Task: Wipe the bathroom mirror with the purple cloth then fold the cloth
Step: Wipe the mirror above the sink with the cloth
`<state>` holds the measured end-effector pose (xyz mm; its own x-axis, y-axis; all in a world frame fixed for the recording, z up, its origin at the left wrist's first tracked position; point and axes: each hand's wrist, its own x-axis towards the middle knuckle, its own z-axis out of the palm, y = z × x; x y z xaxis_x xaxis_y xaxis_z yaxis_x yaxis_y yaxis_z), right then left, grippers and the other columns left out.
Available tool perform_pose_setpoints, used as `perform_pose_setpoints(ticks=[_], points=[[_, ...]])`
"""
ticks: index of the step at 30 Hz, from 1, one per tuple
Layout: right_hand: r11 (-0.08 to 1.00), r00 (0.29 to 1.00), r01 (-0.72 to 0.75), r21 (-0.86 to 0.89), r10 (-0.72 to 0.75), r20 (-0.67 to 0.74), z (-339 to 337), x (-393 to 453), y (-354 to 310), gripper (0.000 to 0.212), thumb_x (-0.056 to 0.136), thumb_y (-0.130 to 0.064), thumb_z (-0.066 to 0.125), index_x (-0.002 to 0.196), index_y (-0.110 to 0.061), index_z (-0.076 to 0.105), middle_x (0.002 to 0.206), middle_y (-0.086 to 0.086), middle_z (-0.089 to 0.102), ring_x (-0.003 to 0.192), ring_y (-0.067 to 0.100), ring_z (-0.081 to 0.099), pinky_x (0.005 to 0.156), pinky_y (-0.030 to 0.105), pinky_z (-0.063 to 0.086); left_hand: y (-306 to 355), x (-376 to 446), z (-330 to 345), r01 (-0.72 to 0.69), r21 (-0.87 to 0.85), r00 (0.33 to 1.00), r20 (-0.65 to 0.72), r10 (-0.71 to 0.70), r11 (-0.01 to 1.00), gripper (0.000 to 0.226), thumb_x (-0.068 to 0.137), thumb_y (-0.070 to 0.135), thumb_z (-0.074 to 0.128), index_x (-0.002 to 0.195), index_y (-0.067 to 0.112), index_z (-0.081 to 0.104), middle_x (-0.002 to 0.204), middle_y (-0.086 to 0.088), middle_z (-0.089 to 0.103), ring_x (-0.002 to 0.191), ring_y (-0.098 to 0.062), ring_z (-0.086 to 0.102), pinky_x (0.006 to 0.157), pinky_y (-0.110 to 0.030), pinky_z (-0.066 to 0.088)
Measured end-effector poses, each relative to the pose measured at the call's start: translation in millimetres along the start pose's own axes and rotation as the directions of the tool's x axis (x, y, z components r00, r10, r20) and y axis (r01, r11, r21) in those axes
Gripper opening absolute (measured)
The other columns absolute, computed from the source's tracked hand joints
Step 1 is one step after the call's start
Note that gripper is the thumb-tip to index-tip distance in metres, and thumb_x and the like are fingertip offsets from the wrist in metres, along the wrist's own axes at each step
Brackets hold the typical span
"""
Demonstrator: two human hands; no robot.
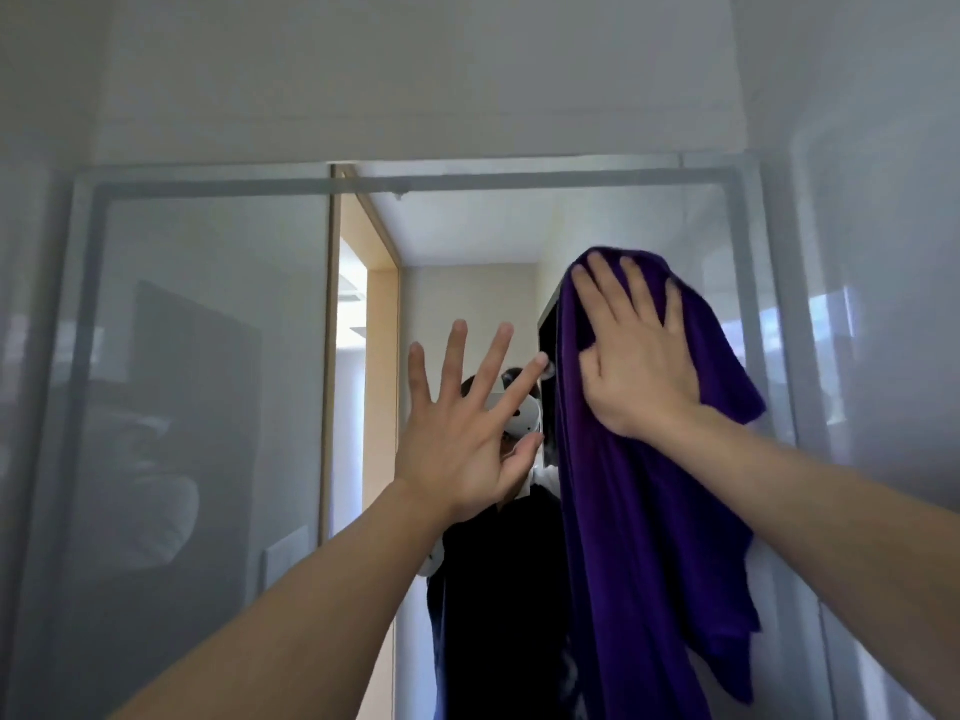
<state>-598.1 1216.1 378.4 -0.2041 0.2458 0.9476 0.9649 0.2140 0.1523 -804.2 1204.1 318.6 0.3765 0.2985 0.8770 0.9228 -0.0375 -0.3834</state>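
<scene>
Pressing flat against the purple cloth point(649, 501), your right hand point(631, 350) lies with its fingers straight and slightly spread, pinning the upper part of the fabric to the mirror point(218, 407). It does not grip the cloth; the palm and fingers hold it to the glass. The cloth sits on the right half of the mirror, bunched over your fingertips at the top, with the rest hanging loose in long folds below your wrist.

Your left hand point(462, 439) is raised just left of the cloth, fingers straight and fanned wide, holding nothing. Its index fingertip reaches close to the cloth's left edge; whether the palm touches the glass cannot be told.

The mirror's pale frame point(467, 181) runs across the top. A wooden doorway point(387, 241) shows in the reflection.
</scene>
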Motion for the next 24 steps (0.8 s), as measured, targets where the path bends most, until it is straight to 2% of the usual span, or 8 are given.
perform_pose_setpoints(ticks=[4,7,10,12,14,19,21,24], points=[[0.970,0.965,0.239,-0.043,-0.233,0.124,10,-61,-3,0.082,0.084,-0.033,0.034,0.162,-0.023,0.010,0.170,-0.002,0.006,0.156,0.025,0.007,0.123,0.057,0.010,2,-2,1,0.029,-0.007,0.999,0.028,-0.029,1.000,0.073,0.099,0.066,0.020,0.161,0.035,-0.002,0.170,-0.004,-0.009,0.155,-0.040,-0.012,0.117,-0.071,0.006],[0.930,0.919,0.364,-0.039,-0.353,0.176,11,-79,32,0.084,0.082,-0.035,0.041,0.161,-0.027,0.015,0.169,-0.004,0.012,0.153,0.027,0.017,0.117,0.061,0.017,1,-2,0,0.032,-0.004,0.998,0.052,-0.032,0.999,0.076,0.099,0.065,0.021,0.162,0.029,-0.003,0.170,-0.003,-0.012,0.155,-0.037,-0.016,0.118,-0.068,0.006],[0.982,0.972,0.182,-0.056,-0.171,0.163,4,-68,65,0.083,0.082,-0.036,0.037,0.161,-0.028,0.010,0.169,-0.005,0.009,0.153,0.028,0.019,0.117,0.064,0.019,1,-2,1,0.038,-0.007,0.998,0.055,-0.037,0.999,0.081,0.099,0.064,0.024,0.163,0.020,0.000,0.170,-0.003,-0.011,0.155,-0.034,-0.015,0.119,-0.066,0.007],[1.000,0.995,-0.011,-0.024,0.014,0.103,2,-57,66,0.080,0.085,-0.033,0.031,0.161,-0.025,0.009,0.169,-0.004,0.006,0.155,0.025,0.012,0.122,0.060,0.011,0,-1,0,0.042,-0.013,0.997,0.065,-0.041,0.999,0.082,0.099,0.063,0.024,0.162,0.016,0.000,0.170,-0.003,-0.012,0.156,-0.031,-0.015,0.120,-0.065,0.008],[0.993,0.992,-0.115,-0.001,0.115,0.059,2,-52,57,0.078,0.086,-0.030,0.029,0.161,-0.023,0.009,0.170,-0.004,0.004,0.156,0.023,0.006,0.123,0.057,0.005,0,0,-3,0.043,-0.023,0.995,0.087,-0.041,0.999,0.082,0.099,0.063,0.022,0.162,0.016,-0.001,0.170,-0.002,-0.014,0.155,-0.030,-0.017,0.120,-0.064,0.007],[0.989,0.988,-0.145,0.019,0.144,0.061,5,-54,52,0.078,0.086,-0.031,0.026,0.161,-0.021,0.010,0.170,-0.003,0.002,0.156,0.023,0.006,0.123,0.057,0.007,-20,-12,-20,0.017,-0.059,0.999,0.048,-0.014,0.998,0.078,0.100,0.061,0.024,0.162,0.023,-0.005,0.169,0.001,-0.018,0.155,-0.025,-0.020,0.123,-0.058,-0.009],[0.989,0.987,-0.149,0.005,0.148,0.054,6,-53,52,0.078,0.086,-0.031,0.025,0.161,-0.021,0.009,0.170,-0.003,0.002,0.155,0.024,0.006,0.123,0.058,0.008,-40,-23,-25,0.106,-0.028,0.994,0.036,-0.105,0.994,0.079,0.099,0.060,0.027,0.162,0.026,-0.007,0.169,0.000,-0.018,0.155,-0.026,-0.020,0.122,-0.056,-0.014],[0.983,0.981,-0.184,0.004,0.184,0.056,3,-51,39,0.076,0.089,-0.026,0.028,0.162,-0.021,0.006,0.170,-0.001,0.001,0.155,0.027,0.007,0.122,0.061,0.011,-64,-42,-23,0.238,-0.036,0.968,0.084,-0.235,0.971,0.081,0.095,0.061,0.026,0.162,0.028,-0.006,0.169,0.001,-0.018,0.155,-0.029,-0.019,0.122,-0.061,-0.006]])
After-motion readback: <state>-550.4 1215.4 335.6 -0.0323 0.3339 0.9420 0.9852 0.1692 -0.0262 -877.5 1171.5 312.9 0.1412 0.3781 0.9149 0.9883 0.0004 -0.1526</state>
